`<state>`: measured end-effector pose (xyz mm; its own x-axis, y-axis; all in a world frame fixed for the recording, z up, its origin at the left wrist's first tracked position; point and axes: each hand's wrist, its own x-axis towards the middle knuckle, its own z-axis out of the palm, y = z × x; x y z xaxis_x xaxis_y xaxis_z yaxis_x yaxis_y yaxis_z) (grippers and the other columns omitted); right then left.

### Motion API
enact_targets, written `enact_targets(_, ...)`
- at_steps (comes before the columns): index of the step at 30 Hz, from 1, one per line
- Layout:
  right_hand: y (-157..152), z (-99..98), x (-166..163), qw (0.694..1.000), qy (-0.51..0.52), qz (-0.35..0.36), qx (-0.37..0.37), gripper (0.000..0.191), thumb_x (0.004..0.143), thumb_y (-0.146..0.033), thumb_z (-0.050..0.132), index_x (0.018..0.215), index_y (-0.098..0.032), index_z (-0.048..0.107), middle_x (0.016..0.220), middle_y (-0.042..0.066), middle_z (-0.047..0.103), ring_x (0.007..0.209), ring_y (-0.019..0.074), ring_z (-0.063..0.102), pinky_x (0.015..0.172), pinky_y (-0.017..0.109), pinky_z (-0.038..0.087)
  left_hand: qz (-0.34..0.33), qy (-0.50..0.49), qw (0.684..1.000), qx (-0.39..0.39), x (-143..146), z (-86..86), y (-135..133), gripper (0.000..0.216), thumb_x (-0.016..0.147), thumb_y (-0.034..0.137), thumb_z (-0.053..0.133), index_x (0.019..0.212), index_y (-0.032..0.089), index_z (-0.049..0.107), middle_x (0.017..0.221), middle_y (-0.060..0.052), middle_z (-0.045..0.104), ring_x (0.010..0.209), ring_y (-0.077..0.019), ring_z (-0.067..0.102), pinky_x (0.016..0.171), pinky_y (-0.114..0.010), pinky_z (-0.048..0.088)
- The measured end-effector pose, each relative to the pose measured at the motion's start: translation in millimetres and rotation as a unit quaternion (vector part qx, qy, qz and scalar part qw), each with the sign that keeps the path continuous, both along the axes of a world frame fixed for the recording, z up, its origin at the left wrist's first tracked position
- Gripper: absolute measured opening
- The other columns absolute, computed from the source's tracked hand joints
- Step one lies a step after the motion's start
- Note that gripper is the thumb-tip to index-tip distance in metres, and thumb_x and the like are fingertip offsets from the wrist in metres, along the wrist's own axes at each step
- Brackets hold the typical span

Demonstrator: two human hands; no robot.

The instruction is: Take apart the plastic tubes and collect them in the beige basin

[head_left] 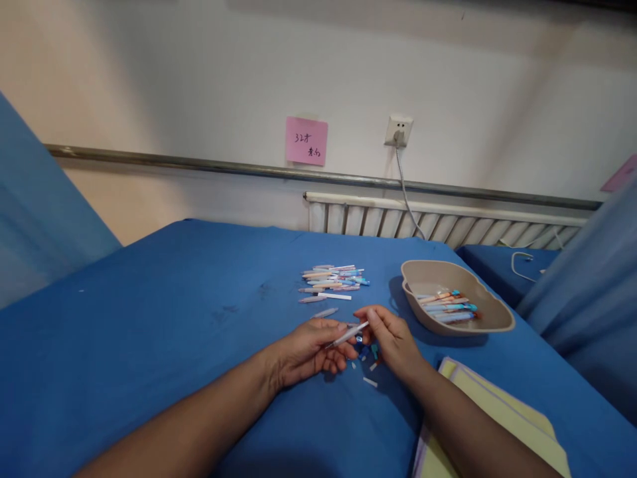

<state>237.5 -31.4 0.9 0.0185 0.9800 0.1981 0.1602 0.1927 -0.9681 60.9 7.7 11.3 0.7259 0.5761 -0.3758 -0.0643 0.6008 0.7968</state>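
Observation:
My left hand and my right hand meet over a blue-covered table, both pinched on one thin white pen barrel held slantwise between them. Small blue caps and short white pieces lie on the cloth just under my hands. A loose pile of pastel pen parts lies a little beyond my hands. To the right stands a beige oval tray holding several assembled pens with blue and orange ends.
A yellow folded cloth lies at the near right corner. Behind the table are a white radiator, a wall socket with a grey cable, and a pink note. Blue fabric hangs at both sides.

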Motion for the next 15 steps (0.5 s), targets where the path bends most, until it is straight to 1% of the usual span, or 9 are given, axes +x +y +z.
enact_targets(3, -0.2, 0.1, 0.0, 1.000, -0.007, 0.020, 0.005, 0.043, 0.087, -0.050, 0.039, 0.098, -0.016, 0.064, 0.057, -0.001, 0.055, 0.056, 0.0126, 0.053, 0.053, 0.022, 0.043, -0.005, -0.001, 1.000, -0.005, -0.5, 0.8, 0.3, 0.029, 0.078, 0.035, 0.063, 0.089, 0.008, 0.065, 0.067, -0.008, 0.069, 0.048, -0.0102, 0.062, 0.044, -0.016, 0.044)
enact_targets(7, 1.0, 0.7, 0.6, 0.999, 0.013, 0.031, -0.005, 0.044, 0.084, -0.052, 0.043, 0.100, -0.017, 0.065, 0.059, -0.001, 0.056, 0.055, 0.0127, 0.054, 0.051, 0.022, 0.043, -0.014, -0.002, 1.000, -0.002, -1.0, 2.2, -0.7, 0.027, 0.078, 0.034, 0.064, 0.088, 0.008, 0.065, 0.066, -0.007, 0.068, 0.047, -0.0091, 0.060, 0.045, -0.016, 0.043)
enact_targets(11, 2.3, 0.9, 2.7, 0.999, 0.036, 0.039, -0.001, 0.043, 0.085, -0.050, 0.043, 0.105, -0.019, 0.064, 0.062, -0.001, 0.056, 0.057, 0.0128, 0.054, 0.054, 0.023, 0.043, -0.034, -0.004, 0.999, 0.009, -1.2, 3.2, -2.0, 0.030, 0.079, 0.035, 0.064, 0.095, 0.011, 0.065, 0.067, -0.005, 0.066, 0.049, -0.0087, 0.059, 0.046, -0.016, 0.042)
enact_targets(13, 1.9, 1.2, 3.0, 0.998, 0.031, 0.048, 0.008, 0.042, 0.086, -0.048, 0.043, 0.109, -0.019, 0.062, 0.066, 0.000, 0.057, 0.058, 0.0128, 0.054, 0.056, 0.024, 0.045, -0.044, -0.004, 0.999, 0.013, -1.5, 2.7, -2.3, 0.032, 0.078, 0.036, 0.064, 0.099, 0.012, 0.064, 0.069, -0.005, 0.066, 0.051, -0.0087, 0.059, 0.048, -0.017, 0.042)
enact_targets(15, 0.5, 2.1, 2.3, 0.998, 0.017, 0.053, 0.012, 0.040, 0.087, -0.046, 0.043, 0.112, -0.020, 0.060, 0.070, 0.000, 0.058, 0.059, 0.0128, 0.054, 0.057, 0.024, 0.046, -0.052, -0.001, 0.998, 0.018, -1.9, 1.5, -2.3, 0.031, 0.078, 0.035, 0.065, 0.098, 0.012, 0.064, 0.072, -0.005, 0.065, 0.053, -0.0083, 0.059, 0.050, -0.017, 0.042)
